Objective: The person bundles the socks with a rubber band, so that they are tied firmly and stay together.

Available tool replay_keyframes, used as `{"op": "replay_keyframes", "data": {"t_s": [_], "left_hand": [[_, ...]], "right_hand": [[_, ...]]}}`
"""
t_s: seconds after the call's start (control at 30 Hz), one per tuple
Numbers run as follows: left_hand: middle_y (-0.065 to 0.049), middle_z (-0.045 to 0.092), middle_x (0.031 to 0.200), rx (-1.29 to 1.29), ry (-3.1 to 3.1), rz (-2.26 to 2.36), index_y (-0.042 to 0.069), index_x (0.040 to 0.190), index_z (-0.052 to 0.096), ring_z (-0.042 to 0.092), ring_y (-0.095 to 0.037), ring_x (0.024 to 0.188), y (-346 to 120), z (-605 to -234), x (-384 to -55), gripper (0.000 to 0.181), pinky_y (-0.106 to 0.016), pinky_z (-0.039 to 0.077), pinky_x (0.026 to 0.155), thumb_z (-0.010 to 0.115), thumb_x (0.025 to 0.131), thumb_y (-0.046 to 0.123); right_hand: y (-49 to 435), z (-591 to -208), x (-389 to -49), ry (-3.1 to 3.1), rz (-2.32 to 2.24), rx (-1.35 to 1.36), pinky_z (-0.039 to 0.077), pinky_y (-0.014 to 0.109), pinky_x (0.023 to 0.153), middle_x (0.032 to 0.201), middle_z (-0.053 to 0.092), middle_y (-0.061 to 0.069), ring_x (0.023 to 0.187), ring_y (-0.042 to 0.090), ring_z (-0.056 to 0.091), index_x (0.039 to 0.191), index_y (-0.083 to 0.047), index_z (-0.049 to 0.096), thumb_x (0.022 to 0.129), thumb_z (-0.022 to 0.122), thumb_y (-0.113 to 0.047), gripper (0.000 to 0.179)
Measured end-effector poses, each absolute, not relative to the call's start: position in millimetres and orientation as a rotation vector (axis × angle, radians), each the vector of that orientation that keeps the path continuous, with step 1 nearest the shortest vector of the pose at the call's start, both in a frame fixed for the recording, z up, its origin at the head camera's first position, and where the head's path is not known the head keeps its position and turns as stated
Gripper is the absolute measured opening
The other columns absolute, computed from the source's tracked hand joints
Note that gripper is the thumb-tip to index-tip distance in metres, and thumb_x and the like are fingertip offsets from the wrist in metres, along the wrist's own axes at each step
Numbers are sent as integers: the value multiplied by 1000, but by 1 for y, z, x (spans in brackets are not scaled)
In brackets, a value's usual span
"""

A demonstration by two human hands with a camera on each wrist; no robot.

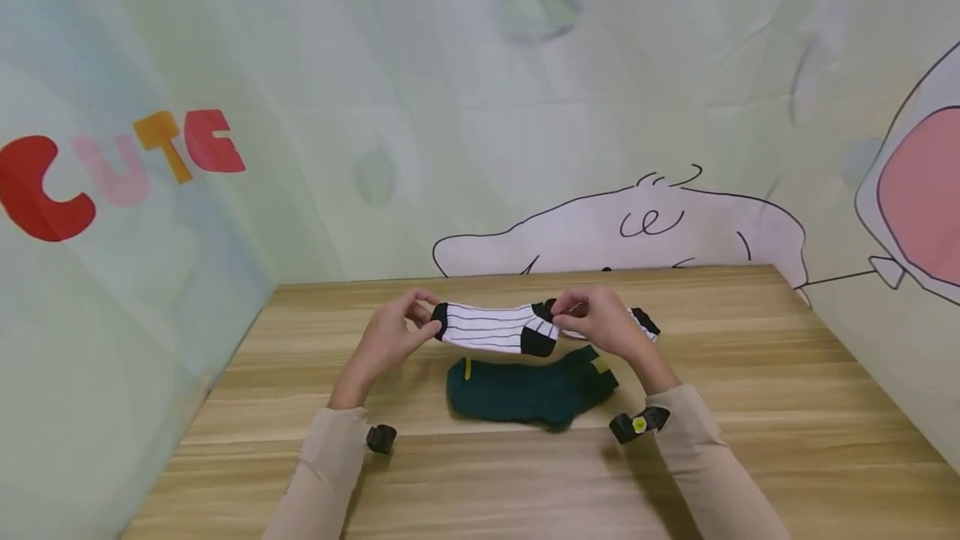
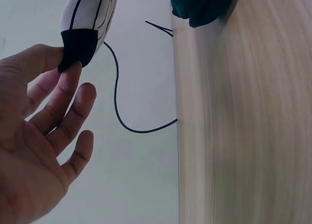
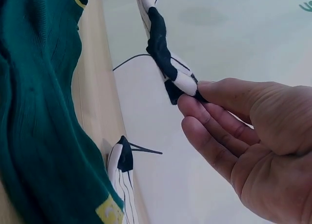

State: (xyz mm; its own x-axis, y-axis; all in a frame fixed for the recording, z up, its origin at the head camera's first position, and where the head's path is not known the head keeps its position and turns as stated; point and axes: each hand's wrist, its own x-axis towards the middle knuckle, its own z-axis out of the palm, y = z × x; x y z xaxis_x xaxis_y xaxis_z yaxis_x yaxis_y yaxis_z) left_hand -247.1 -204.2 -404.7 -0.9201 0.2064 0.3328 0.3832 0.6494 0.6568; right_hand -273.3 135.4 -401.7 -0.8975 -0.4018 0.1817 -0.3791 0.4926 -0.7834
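Since the left hand (image 1: 388,338) and right hand (image 1: 602,319) each pinch one end, the striped sock (image 1: 483,328) hangs nearly level at the frame's centre — seemingly kept spread by both grips. Lower down, a green sock (image 1: 517,392) lies flat on the surface (image 1: 750,407) — another striped sock (image 1: 647,322) shows beyond the right hand, partly hidden.
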Motion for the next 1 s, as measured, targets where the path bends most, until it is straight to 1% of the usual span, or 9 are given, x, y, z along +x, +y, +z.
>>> {"op": "replay_keyframes", "data": {"t_s": [0.1,0.2,0.4,0.53,0.73,0.87,1.0], "left_hand": [[-1,69,85,-524,-2645,-1151,7,123,63,64,-21,84,-204,-404,-248,36,-35,45,73,75,89,9],[-2,69,85,-557,-2651,-1164,5,125,65,64,-22,84,-204,-403,-248,39,-33,46,71,75,88,8],[-1,67,83,-576,-2668,-1168,4,121,70,62,-20,82,-201,-405,-248,34,-30,45,67,76,87,7],[0,68,84,-569,-2691,-1179,5,117,72,61,-18,82,-202,-406,-249,29,-32,47,71,76,88,9],[2,71,86,-581,-2700,-1216,7,104,75,63,-15,81,-201,-408,-249,16,-34,50,76,75,90,13],[1,72,85,-612,-2694,-1235,7,100,75,63,-15,80,-200,-408,-249,10,-34,51,75,74,91,12],[1,71,85,-611,-2719,-1242,7,100,75,62,-16,79,-199,-406,-249,9,-32,52,73,74,92,12]], "right_hand": [[140,-402,-272,2683,-1401,-704,56,34,72,92,69,6,82,24,69,94,-7,71,91,74,-8,5],[145,-402,-269,2675,-1392,-725,55,32,71,88,68,5,79,22,66,93,-7,69,90,74,-7,6],[151,-402,-263,2678,-1370,-779,54,29,72,86,66,3,78,18,62,91,-7,68,89,75,-5,7],[153,-400,-261,2687,-1352,-800,53,28,71,85,66,1,78,18,61,91,-8,68,89,75,-5,7],[157,-395,-261,2708,-1302,-817,52,31,70,85,66,0,79,18,60,91,-10,69,89,76,-7,8],[161,-393,-260,2679,-1301,-826,52,31,68,85,66,1,79,19,61,90,-9,68,88,76,-8,8],[166,-392,-260,2653,-1304,-837,52,30,67,85,66,2,78,19,62,90,-8,67,89,76,-9,9]]}}
